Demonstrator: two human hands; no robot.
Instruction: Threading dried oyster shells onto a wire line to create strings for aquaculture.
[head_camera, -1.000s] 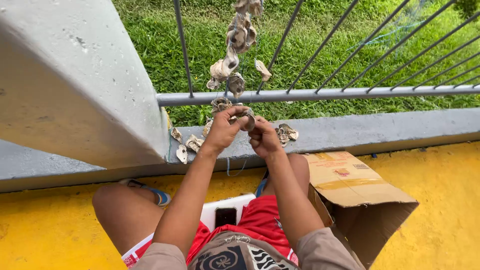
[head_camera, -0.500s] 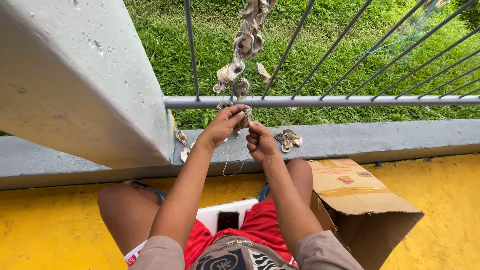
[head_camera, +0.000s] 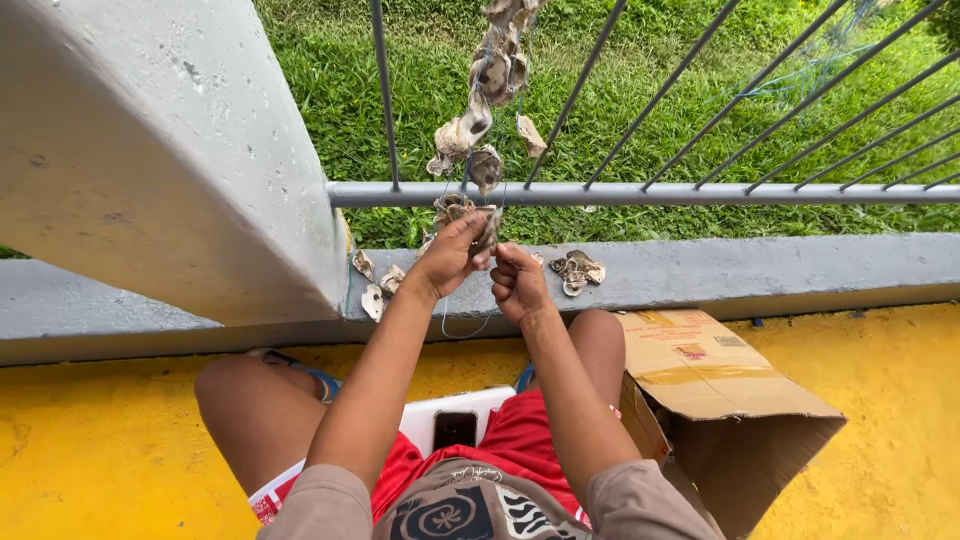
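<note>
Just below the grey railing (head_camera: 640, 193), the left hand (head_camera: 450, 255) pinches a shell (head_camera: 487, 232) at the long shell string's (head_camera: 485, 95) lower end, the right hand (head_camera: 517, 283) curled on thin line beside it, loose shells (head_camera: 575, 270) on the ledge unstrung.

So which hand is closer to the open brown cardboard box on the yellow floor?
Right. The right hand is up by the grey ledge, just above-left of the open brown cardboard box; the left hand, pinching a shell, is farther left.
</note>
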